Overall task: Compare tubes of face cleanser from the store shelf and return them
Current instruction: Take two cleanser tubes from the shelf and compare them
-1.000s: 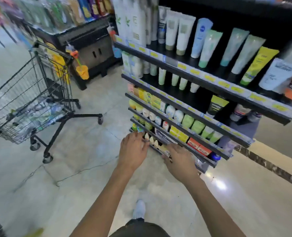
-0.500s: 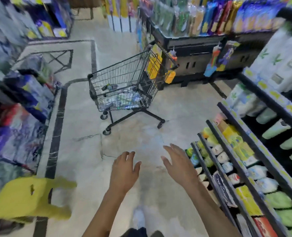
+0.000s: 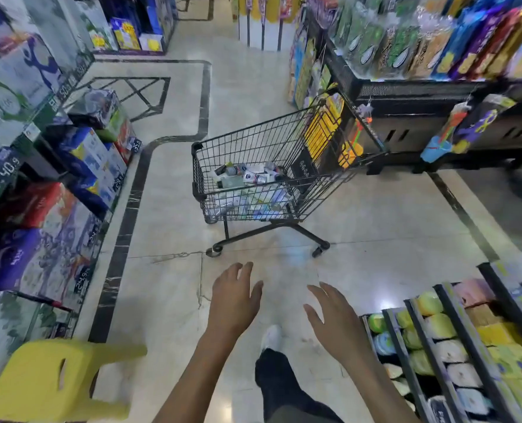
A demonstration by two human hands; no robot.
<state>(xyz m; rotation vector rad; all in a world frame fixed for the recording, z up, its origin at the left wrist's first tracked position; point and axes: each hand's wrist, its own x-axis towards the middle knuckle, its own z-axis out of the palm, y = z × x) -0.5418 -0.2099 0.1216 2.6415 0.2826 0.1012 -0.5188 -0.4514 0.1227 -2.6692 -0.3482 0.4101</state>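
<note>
My left hand [image 3: 234, 300] and my right hand [image 3: 333, 319] hover over the tiled floor, fingers spread and straight, holding nothing. The store shelf [image 3: 455, 346] stands at the lower right; only its low rows of green, white and yellow packs show. The upper rows with the tall cleanser tubes are out of view. A black wire shopping cart [image 3: 262, 178] stands ahead of my hands, with several tubes and bottles [image 3: 250, 181] lying in its basket. My hands are well short of the cart.
A yellow plastic stool [image 3: 55, 380] lies at the lower left. Stacked boxes [image 3: 40, 209] line the left side of the aisle. A black display stand [image 3: 436, 87] with hanging packets stands behind the cart. My leg and white shoe [image 3: 270, 337] are between my arms.
My view has swung left from the shelf to the aisle and cart. Both hands came off the low shelf row and now hang free over the floor with fingers spread.
</note>
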